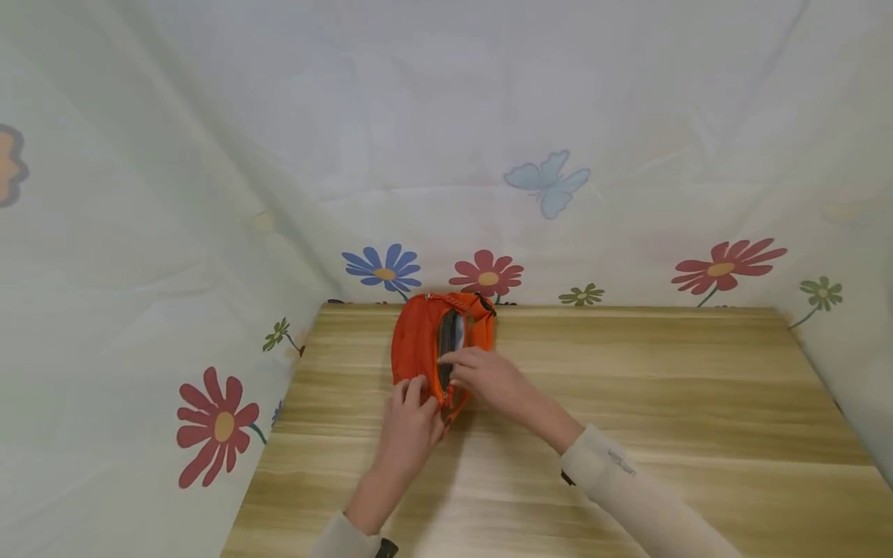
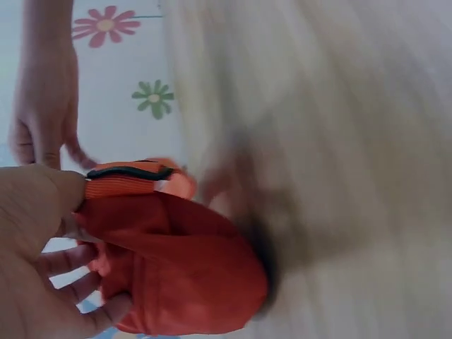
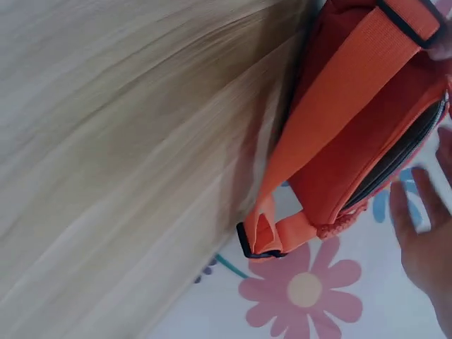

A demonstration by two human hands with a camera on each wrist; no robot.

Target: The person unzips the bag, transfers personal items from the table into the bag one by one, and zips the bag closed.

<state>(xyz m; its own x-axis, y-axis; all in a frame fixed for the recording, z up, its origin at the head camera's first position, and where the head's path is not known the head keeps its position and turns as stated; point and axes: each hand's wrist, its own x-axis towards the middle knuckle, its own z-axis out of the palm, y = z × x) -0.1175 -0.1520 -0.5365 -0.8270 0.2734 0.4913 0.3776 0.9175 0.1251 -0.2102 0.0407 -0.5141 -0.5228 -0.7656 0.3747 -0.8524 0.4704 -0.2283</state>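
Observation:
A red-orange waist bag (image 1: 413, 341) stands on the table near its back edge, its zipped pocket gaping to show a dark lining. My left hand (image 1: 408, 430) holds the bag's near end; in the left wrist view, thumb and forefinger pinch fabric beside the orange webbing (image 2: 120, 185) while the other fingers stay spread. My right hand (image 1: 495, 380) is at the pocket's mouth. Its fingers look spread and uncurled beside the opening (image 3: 395, 161) in the right wrist view. An orange strap (image 3: 332, 99) with black buckles runs along the bag's side.
The wood-grain table (image 1: 628, 372) extends to the right and toward me. A pale cloth wall (image 1: 432, 116) printed with flowers and a butterfly rises directly behind the bag, with more cloth at both sides.

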